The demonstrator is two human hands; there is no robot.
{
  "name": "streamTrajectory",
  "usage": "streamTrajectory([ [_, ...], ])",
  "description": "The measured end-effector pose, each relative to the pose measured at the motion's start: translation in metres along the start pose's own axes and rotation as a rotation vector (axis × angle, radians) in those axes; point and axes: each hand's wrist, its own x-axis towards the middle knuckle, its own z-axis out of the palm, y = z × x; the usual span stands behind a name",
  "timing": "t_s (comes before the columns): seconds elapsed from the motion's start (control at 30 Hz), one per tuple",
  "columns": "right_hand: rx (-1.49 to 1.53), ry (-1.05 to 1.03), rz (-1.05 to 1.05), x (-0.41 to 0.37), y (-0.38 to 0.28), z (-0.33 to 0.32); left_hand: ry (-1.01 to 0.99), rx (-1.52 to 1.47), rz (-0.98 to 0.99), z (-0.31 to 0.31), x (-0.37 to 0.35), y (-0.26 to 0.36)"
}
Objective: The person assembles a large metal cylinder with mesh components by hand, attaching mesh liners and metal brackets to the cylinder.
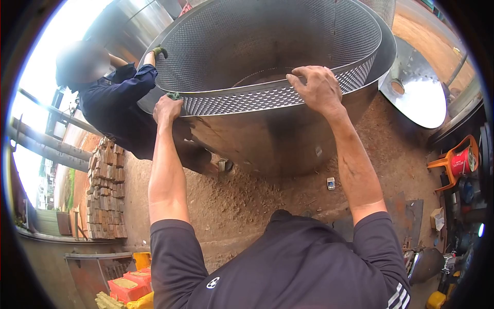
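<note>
A large perforated metal cylinder (247, 101) sits inside a wider, plain sheet-metal drum (267, 139). At its near left side, my left hand (168, 108) is closed over the cylinder's rim, with a scrap of green material (174, 96) right at the fingers. Farther right, my right hand (319, 90) grips the same rim, thumb toward the left and fingers bent over the edge. Across on the left, a co-worker's gloved hand (160, 52) rests on the rim too. The cylinder's top edge stands above the drum's edge along the near side.
A co-worker in dark clothes (113, 105) stands close on the left. Behind that person is a stack of wood blocks (106, 190). A cone-like metal sheet (419, 90) lies at the right, above an orange chair (453, 165). Dirt ground (231, 206) has a small white container (331, 183) on it.
</note>
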Motion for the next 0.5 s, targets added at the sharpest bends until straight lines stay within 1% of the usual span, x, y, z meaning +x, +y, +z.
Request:
streamTrajectory([
  [0.03,-0.007,0.026,-0.012,0.0,-0.001,0.0,0.006,0.007,0.001,0.0,-0.001,0.0],
  [0.07,-0.011,-0.062,0.025,0.001,-0.003,-0.004,0.007,0.004,0.007,0.0,-0.001,0.001],
  [0.17,-0.021,-0.051,0.011,0.001,-0.005,-0.006,0.005,0.0,-0.016,-0.003,-0.003,0.004],
  [0.2,-0.004,-0.116,0.04,0.002,-0.005,-0.009,-0.004,0.007,-0.022,-0.004,-0.005,0.004],
  [0.33,-0.058,-0.056,0.011,0.001,-0.004,-0.005,-0.014,0.007,-0.031,-0.006,-0.007,0.006],
  [0.4,-0.053,-0.227,0.1,0.004,-0.008,-0.011,-0.013,0.002,-0.026,-0.006,-0.005,0.006],
  [0.5,-0.066,-0.24,0.114,0.004,-0.009,-0.01,-0.021,0.003,-0.03,-0.002,0.001,0.001],
])
